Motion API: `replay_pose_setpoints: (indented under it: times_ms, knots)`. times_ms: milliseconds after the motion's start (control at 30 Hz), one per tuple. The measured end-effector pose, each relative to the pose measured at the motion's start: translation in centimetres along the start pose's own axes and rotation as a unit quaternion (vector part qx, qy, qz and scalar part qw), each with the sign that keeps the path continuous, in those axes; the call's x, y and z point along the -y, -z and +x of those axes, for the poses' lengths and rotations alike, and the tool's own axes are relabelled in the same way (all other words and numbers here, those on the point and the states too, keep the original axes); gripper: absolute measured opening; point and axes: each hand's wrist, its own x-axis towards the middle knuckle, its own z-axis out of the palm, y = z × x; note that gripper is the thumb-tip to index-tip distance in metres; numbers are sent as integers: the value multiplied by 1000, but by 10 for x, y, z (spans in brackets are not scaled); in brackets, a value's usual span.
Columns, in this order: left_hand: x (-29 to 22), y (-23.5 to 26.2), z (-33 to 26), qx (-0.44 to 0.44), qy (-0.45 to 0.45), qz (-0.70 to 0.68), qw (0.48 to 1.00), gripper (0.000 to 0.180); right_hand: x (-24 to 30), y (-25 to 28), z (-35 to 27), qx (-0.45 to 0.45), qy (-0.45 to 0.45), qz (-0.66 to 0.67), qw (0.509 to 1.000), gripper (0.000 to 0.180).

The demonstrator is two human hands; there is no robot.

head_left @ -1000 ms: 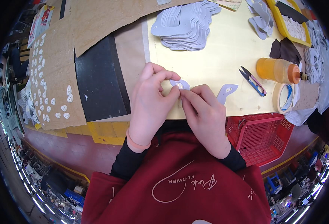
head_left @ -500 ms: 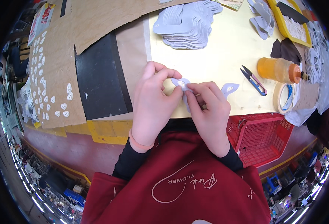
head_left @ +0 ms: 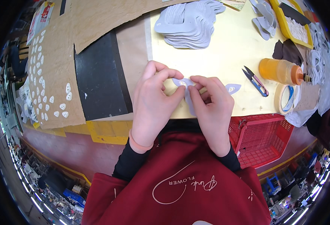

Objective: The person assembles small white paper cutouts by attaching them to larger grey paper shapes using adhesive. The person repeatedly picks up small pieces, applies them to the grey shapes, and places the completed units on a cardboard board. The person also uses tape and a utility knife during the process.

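Two hands meet over the near edge of a pale yellow table [head_left: 228, 56], both pinching one thin grey cut-out piece [head_left: 189, 101]. At about 9 o'clock of that piece the left hand [head_left: 153, 101] is curled, with thumb and forefinger closed on the piece's upper end. At about 3 o'clock the right hand [head_left: 210, 107] is curled the same way, its fingertips [head_left: 194, 80] pressed on the top of the piece while the lower strip of the piece runs down between the two hands. A pink band sits on the left wrist.

Just beside the right hand, at 2 o'clock, a second small grey piece [head_left: 233, 88] lies flat on the table. At 4 o'clock, below the table edge, hangs a red mesh basket [head_left: 262, 138].

Farther out at 3 o'clock lie thread snips [head_left: 255, 81], then a roll of tape [head_left: 287, 99], and beyond them an orange glue bottle [head_left: 281, 71] on its side.

At 9 o'clock a black sheet [head_left: 99, 82] lies by a cardboard sheet [head_left: 52, 75] dotted with small white cut-outs.

At 12 o'clock, well apart from the hands, rests a stack of grey cut-out pieces [head_left: 189, 24]; at 1 o'clock, a yellow tray [head_left: 281, 22].
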Motion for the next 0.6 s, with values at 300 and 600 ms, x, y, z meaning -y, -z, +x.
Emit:
replay_pose_setpoints:
  times_ms: [300, 600]
  knots:
    - [2, 1, 1, 3, -10, 5, 1000, 20, 4, 9, 20, 53, -32, -52, 997, 6]
    - [14, -2, -5, -18, -43, -26, 999, 18, 3, 8, 26, 62, -64, -7, 996, 5]
